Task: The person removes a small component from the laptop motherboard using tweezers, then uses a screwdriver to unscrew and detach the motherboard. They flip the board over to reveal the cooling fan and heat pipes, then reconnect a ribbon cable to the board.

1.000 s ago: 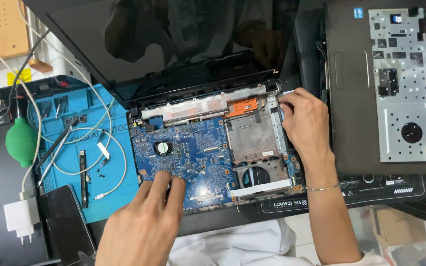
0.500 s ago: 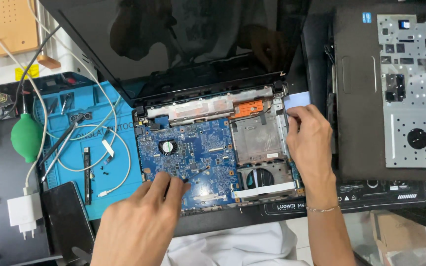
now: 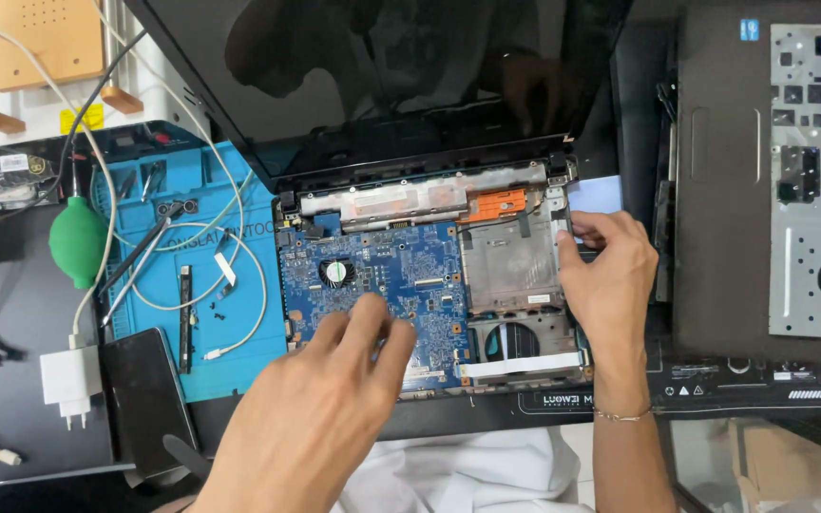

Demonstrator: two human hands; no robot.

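Laptop motherboard (image 3: 372, 280), blue and fully bared, lies in the opened base at the middle of the frame, below the dark tilted screen (image 3: 382, 76). We judge the strip-down well along: the keyboard cover is off and a removed panel (image 3: 762, 180) sits at the upper right, while the board, small fan (image 3: 334, 273) and metal drive cage (image 3: 510, 261) remain seated. Our left hand (image 3: 320, 408) rests spread, fingertips on the board's lower edge, holding nothing; our right hand (image 3: 610, 275) curls round the base's right edge. Left of it, a blue repair mat (image 3: 239, 351) carries tweezers (image 3: 140, 261), a white cable (image 3: 239, 247) and a green dust blower (image 3: 78, 242) on a dark bench.
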